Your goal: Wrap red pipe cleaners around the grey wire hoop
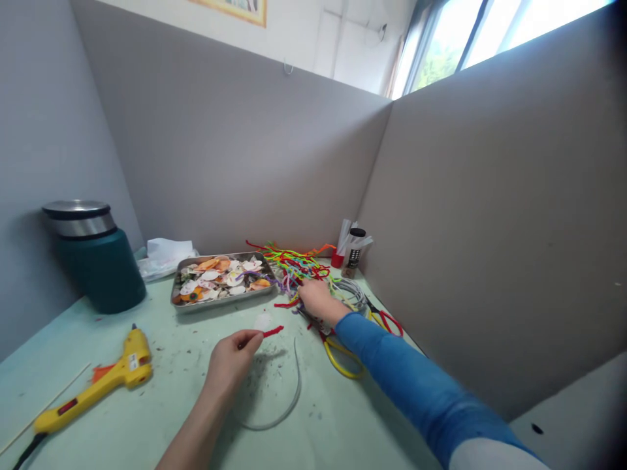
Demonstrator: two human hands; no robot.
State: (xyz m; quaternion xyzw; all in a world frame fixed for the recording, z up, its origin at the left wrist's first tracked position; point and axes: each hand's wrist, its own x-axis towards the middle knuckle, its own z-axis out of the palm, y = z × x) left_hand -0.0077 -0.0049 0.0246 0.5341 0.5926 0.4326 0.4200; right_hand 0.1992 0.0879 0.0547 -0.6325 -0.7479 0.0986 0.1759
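Note:
Between the thumb and fingers of my left hand (235, 356) is a short red pipe cleaner (273, 331), its tip pointing right. My right hand (318, 299) reaches over to the colourful pile of pipe cleaners (298, 261); its fingertips are hidden among them, so their grip cannot be made out. Under that wrist lies a pair of scissors with yellow handles (343, 362). A coil of grey wire (355, 294) sits just right of the hand. One curved length of grey wire (297, 385) lies on the table beside my left hand.
A metal tray (225, 305) of shells stands left of the pile. A yellow glue gun (98, 385) and a teal flask (100, 267) are at the left. More scissors (389, 323) and a black-lidded jar (353, 253) stand near the right partition (490, 215). Small scraps dot the table.

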